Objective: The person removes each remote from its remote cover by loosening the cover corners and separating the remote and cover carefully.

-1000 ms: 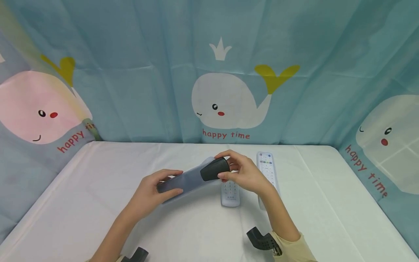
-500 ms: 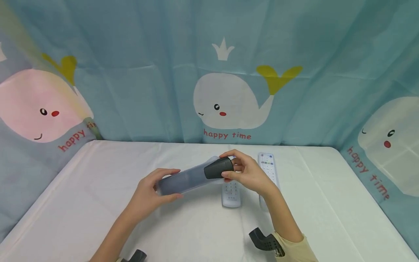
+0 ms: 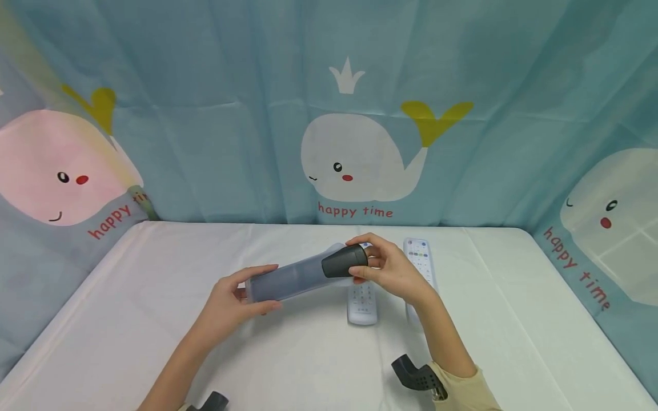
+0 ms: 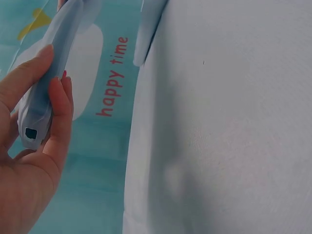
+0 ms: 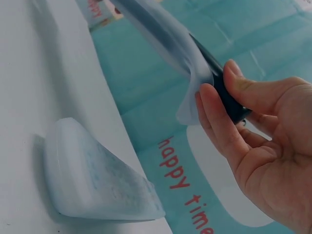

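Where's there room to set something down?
The table is bare between its left edge and the left hand, and between its right edge and the rightmost remote. Crowded: around the right hand, translucent sleeve and other remote.

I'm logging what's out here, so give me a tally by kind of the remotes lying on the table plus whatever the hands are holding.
Pale remotes: 2
Black object, partly covered: 1
Translucent sleeve around it: 1
Total: 4
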A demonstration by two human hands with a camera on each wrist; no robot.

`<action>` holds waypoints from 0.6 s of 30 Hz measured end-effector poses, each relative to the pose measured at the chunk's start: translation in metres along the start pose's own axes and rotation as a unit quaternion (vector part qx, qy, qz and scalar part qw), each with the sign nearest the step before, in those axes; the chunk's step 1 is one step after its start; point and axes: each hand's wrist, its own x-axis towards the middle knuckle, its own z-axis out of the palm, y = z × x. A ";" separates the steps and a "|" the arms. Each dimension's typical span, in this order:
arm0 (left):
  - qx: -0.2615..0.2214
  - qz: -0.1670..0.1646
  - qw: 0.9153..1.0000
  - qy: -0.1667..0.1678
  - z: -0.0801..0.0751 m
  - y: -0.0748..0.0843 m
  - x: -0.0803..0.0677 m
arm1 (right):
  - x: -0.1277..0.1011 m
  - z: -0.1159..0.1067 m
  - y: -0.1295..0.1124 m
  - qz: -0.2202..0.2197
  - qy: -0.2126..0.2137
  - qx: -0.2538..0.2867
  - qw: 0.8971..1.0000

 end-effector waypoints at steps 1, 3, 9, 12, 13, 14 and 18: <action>-0.002 0.001 1.000 -0.002 0.000 0.000 0.000 | 0.000 0.000 0.000 0.000 0.000 0.001 1.000; -0.008 0.003 1.000 -0.003 -0.001 0.000 0.001 | 0.000 -0.001 0.000 0.000 -0.001 0.001 1.000; -0.009 0.003 1.000 -0.002 -0.002 0.001 0.000 | 0.000 -0.004 0.000 0.000 -0.003 -0.002 1.000; -0.011 0.001 1.000 0.000 -0.002 0.002 0.000 | -0.001 -0.006 -0.001 0.001 -0.004 -0.004 1.000; -0.011 0.003 1.000 -0.001 -0.002 0.002 0.000 | -0.001 -0.006 -0.001 0.001 -0.004 -0.004 1.000; -0.012 0.001 1.000 0.000 -0.001 0.002 0.000 | -0.002 -0.007 -0.001 0.002 -0.003 -0.005 1.000; -0.011 0.003 1.000 0.001 0.000 0.003 0.000 | -0.003 -0.009 -0.002 0.004 -0.002 -0.007 1.000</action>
